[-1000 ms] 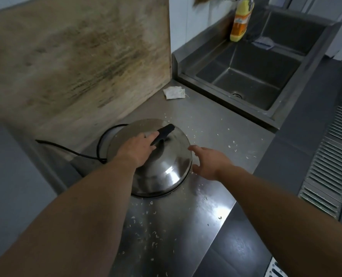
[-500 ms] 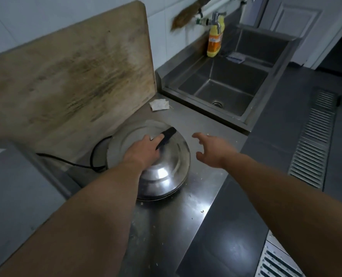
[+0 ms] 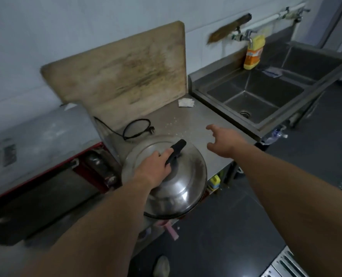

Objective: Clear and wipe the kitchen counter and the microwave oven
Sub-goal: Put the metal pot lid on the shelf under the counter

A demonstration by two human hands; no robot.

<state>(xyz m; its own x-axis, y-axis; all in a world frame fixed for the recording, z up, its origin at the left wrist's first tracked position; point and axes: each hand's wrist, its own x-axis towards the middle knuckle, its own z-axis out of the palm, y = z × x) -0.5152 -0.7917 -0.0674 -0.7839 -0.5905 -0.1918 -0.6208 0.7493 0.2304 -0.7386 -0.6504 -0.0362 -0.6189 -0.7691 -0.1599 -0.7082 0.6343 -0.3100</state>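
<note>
My left hand (image 3: 154, 168) grips the black handle (image 3: 176, 150) of a shiny steel pot lid (image 3: 178, 188). The lid hangs tilted above the front edge of the steel counter (image 3: 204, 120), partly out over the floor. My right hand (image 3: 224, 140) hovers above the counter's right part with fingers spread and nothing in it. Small crumbs are scattered on the counter. A crumpled white paper scrap (image 3: 186, 102) lies at the counter's back near the sink. The microwave oven (image 3: 36, 156) stands at the left, with a grey dusty top and red trim.
A large worn wooden cutting board (image 3: 126, 76) leans on the tiled wall. A black power cord with plug (image 3: 138, 128) lies coiled before it. At the right is a steel double sink (image 3: 266, 92) with a tap and a yellow bottle (image 3: 254, 52). Dark floor below.
My left hand has lifted the lid off the counter and pulled it toward me past the front edge, uncovering the cord. The view has drawn back. The right hand stays open.
</note>
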